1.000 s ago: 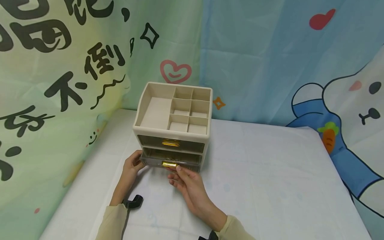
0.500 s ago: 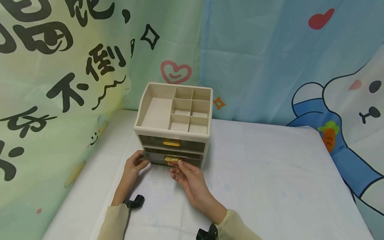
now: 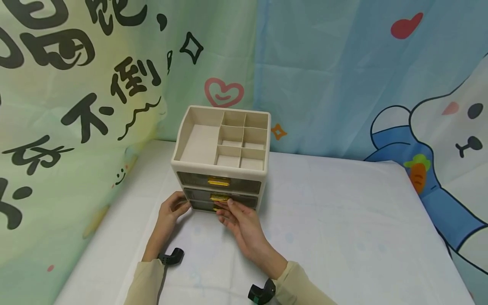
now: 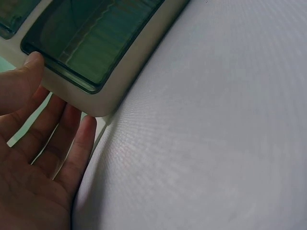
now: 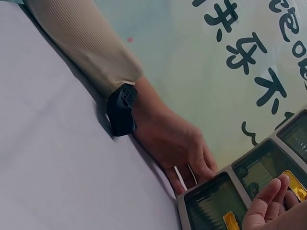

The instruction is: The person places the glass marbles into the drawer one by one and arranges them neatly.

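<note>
A cream desktop organizer (image 3: 198, 146) with an open compartment top and smoky clear drawers stands on the white cloth. All its drawers sit flush with the frame. At its lower left corner, my left hand (image 3: 171, 208) holds the frame, thumb on the front edge and fingers along the side (image 4: 43, 153). My right hand (image 3: 244, 231) is at the gold handle (image 3: 219, 197) of the middle drawer (image 3: 196, 194), pinching it with the thumb at its right end and the fingers below. The right hand partly hides the bottom drawer (image 3: 202, 206) and its gold handle (image 5: 230, 221).
A white cloth (image 3: 343, 224) covers the table. Behind and to the left hangs a printed curtain (image 3: 312, 76) with lettering and a cartoon rabbit. A black wrist device (image 3: 262, 292) is on the right arm and another black device (image 3: 172, 256) on the left.
The middle drawer has slid from pulled out to flush with the frame, the right hand moving in with its handle. My left hand has stayed at the organizer's corner.
</note>
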`<state>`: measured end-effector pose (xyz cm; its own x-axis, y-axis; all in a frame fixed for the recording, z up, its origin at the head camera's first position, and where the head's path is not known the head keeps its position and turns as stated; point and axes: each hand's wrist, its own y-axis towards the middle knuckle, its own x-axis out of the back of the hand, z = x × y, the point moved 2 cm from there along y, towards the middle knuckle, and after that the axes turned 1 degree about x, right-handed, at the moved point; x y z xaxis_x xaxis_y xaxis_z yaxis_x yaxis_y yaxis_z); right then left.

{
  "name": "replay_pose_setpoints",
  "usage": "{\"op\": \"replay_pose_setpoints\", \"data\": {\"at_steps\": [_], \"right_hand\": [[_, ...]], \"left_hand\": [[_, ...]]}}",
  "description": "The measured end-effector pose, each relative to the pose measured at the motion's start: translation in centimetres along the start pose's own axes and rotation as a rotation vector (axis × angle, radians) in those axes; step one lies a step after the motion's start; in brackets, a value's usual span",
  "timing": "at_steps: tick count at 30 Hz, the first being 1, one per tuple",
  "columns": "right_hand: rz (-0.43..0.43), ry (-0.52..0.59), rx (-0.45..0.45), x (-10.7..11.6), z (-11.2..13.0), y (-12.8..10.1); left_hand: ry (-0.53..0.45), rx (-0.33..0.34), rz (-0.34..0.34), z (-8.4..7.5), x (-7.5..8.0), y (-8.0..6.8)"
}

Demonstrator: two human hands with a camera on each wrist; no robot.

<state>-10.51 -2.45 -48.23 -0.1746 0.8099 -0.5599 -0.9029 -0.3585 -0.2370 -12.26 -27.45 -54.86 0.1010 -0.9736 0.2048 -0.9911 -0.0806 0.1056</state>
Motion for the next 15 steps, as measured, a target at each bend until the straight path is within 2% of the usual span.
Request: {"op": "replay_pose_setpoints", "data": {"at_steps": [10, 15], "right_hand": [[0.006, -0.002, 0.023, 0.18, -0.09, 0.49], [0.033, -0.076, 0.037, 0.93, -0.12, 0.4]], "left_hand": [[0.027, 0.014, 0.002, 0.11, 0.21, -0.27], [0.016, -0.01, 0.018, 0.11, 0.13, -0.09]]}}
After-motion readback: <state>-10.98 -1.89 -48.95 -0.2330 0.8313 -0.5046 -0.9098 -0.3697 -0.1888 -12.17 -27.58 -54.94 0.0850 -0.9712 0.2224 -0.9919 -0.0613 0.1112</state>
